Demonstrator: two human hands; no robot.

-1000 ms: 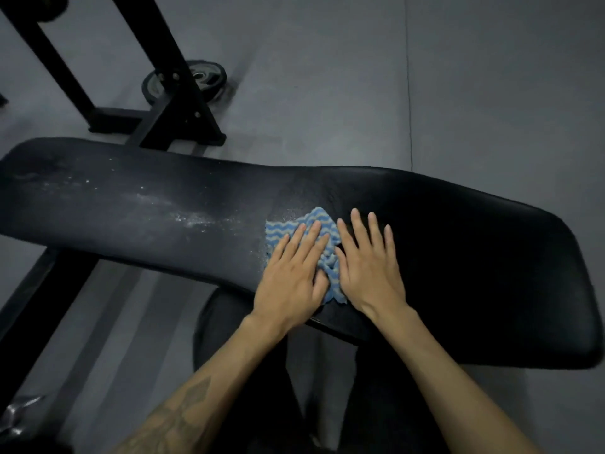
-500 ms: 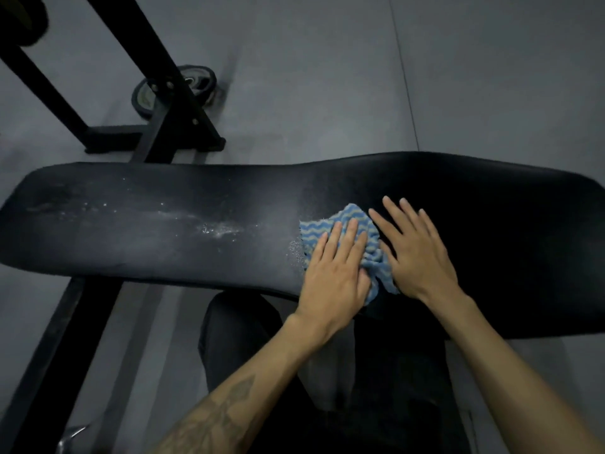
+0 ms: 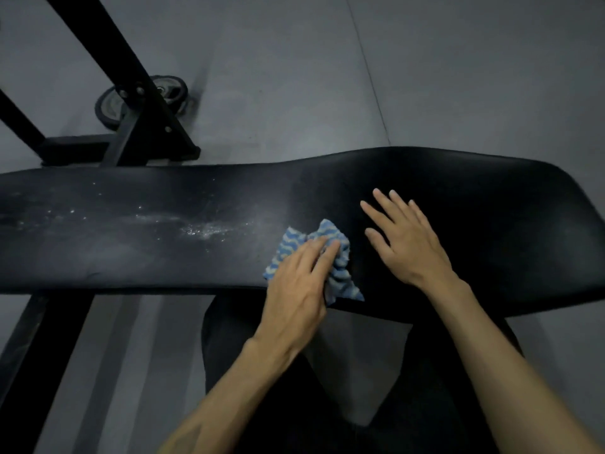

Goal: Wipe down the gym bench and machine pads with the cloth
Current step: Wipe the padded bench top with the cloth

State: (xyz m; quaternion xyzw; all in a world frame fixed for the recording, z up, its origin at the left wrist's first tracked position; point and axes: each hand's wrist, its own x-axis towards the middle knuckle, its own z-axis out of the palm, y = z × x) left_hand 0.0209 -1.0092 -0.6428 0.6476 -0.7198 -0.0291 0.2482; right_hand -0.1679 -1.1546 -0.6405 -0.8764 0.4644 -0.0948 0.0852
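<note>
Nearest the camera, dark trousers [image 3: 278, 371] are seen below the near edge of the bench [image 3: 491, 244], between the two forearms. The left hand [image 3: 296, 286] is laid on the cloth [image 3: 340, 276], with its fingers extended and slightly bent over the bunched fabric; the cloth is pressed to the pad rather than pinched. The cloth, blue with pale wavy stripes, is located at the near edge of the bench, roughly mid-length, and one corner is draped over that edge. The right hand [image 3: 409, 240] is placed flat on the bare pad just beside the cloth, fingers straight and spread, and nothing is held in it; it is judged to be used as a brace. Farther left along the pad, a streak of white residue [image 3: 203, 229] and scattered specks are visible, whereas the surface under and to the right of the hands appears dark and clean. The step in hand is therefore judged to be the wiping of the bench top, with the left portion not yet treated. For the next move, the cloth is to be carried leftward across the residue under firm downward pressure, and the bunched fabric would be better flattened for wider contact. Beyond the bench, a black steel frame [image 3: 144, 126] and a weight plate [image 3: 170, 90] are seen on the grey floor [image 3: 458, 77].
</note>
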